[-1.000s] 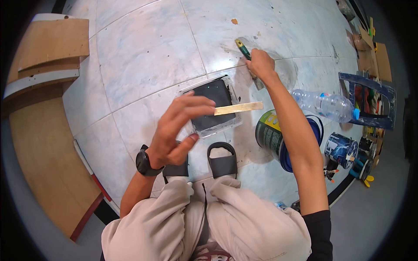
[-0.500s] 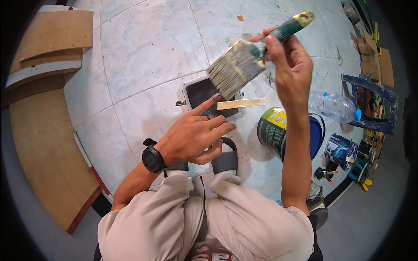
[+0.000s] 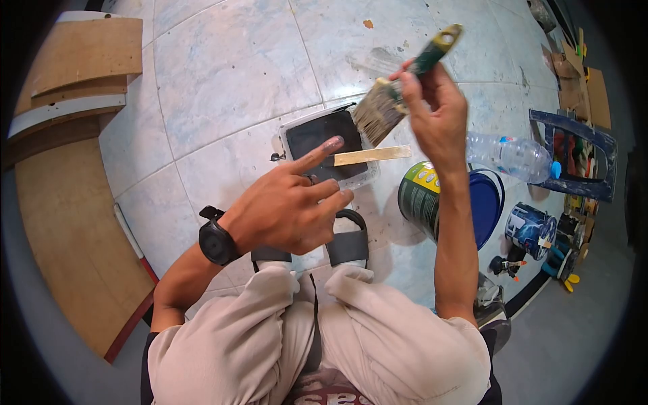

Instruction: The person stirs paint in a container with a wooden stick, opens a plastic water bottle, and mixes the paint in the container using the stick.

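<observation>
In my right hand (image 3: pixel 437 115) is a wide paintbrush (image 3: pixel 381 115), gripped near the base of its green, yellow-tipped handle. Its pale, paint-stained bristles angle down to the left, beside the right edge of a clear plastic tub (image 3: pixel 287 138) of dark paint (image 3: pixel 317 131). A flat wooden stick (image 3: pixel 381 154) lies across the tub's right side. My left hand (image 3: pixel 287 202) hovers at the tub's near side, empty, with its fingers apart. The index finger, smudged at the tip, extends over the dark paint. Whether it touches the paint I cannot tell.
A green-yellow paint bucket (image 3: pixel 420 196), its blue lid (image 3: pixel 484 209), a plastic bottle (image 3: pixel 513 158) and a blue can (image 3: pixel 530 229) stand or lie on the right. Beyond them is a blue frame (image 3: pixel 584 152). Wooden boards (image 3: pixel 74 236) line the left. Tiled floor (image 3: pixel 223 67) lies ahead.
The paintbrush has moved slightly lower and its bristles have swung right, away from above the tub. My left hand has shifted a little left, its index finger no longer at the bristle tips.
</observation>
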Demonstrator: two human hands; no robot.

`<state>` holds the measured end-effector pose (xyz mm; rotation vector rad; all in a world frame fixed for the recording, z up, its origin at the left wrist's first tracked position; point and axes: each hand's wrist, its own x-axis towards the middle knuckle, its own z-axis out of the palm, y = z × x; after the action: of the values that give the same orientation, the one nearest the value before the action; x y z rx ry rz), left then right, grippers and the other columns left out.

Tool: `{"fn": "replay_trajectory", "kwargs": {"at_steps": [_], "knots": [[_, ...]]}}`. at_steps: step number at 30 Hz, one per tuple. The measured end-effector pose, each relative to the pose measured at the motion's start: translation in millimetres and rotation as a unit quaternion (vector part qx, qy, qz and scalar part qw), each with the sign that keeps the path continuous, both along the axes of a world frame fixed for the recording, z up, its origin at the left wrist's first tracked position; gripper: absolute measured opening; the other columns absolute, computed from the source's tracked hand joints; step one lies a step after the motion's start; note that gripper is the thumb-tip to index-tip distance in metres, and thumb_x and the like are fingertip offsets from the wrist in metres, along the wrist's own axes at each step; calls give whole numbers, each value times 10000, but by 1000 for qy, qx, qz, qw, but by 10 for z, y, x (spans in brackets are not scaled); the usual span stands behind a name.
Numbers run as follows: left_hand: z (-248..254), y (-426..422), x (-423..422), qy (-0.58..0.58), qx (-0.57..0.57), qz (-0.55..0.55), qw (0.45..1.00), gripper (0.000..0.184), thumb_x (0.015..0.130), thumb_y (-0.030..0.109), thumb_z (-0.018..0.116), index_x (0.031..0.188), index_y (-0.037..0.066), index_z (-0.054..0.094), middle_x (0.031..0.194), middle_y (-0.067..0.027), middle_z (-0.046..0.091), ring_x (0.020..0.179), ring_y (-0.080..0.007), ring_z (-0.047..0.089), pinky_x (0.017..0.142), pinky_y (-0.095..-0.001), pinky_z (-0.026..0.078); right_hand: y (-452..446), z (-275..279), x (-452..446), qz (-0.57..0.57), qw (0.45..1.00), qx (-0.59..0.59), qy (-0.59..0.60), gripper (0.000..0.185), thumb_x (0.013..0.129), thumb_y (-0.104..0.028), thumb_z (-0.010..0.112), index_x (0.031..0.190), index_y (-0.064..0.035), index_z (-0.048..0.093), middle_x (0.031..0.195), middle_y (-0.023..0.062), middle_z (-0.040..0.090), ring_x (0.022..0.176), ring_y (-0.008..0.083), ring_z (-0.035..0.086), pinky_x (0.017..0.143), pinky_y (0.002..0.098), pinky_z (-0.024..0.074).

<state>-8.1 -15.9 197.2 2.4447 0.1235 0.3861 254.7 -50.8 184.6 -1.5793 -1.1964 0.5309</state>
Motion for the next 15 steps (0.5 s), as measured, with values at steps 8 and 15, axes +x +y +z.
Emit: {"fn": "replay_trajectory", "kwargs": {"at_steps": [8,15], "knots": [[0,-81,-28,-5,10,-37,999,320,708,102,640,1005,-17,671,654,-43,579,542,-260,665,1309,-528,283,148,-32,560,-36,961,-194,-196,276,999,-201,642,1130,41,660,926,244,752,834,331,761,795,431,596],[-52,-149,-75,13,7,-35,999,318,717,96,655,1021,12,692,654,-31,588,551,-233,671,1315,-520,277,277,-1090,916,59,777,-474,-410,227,946,-131,621,1042,54,709,1046,310,730,994,469,727,854,535,589]]}}
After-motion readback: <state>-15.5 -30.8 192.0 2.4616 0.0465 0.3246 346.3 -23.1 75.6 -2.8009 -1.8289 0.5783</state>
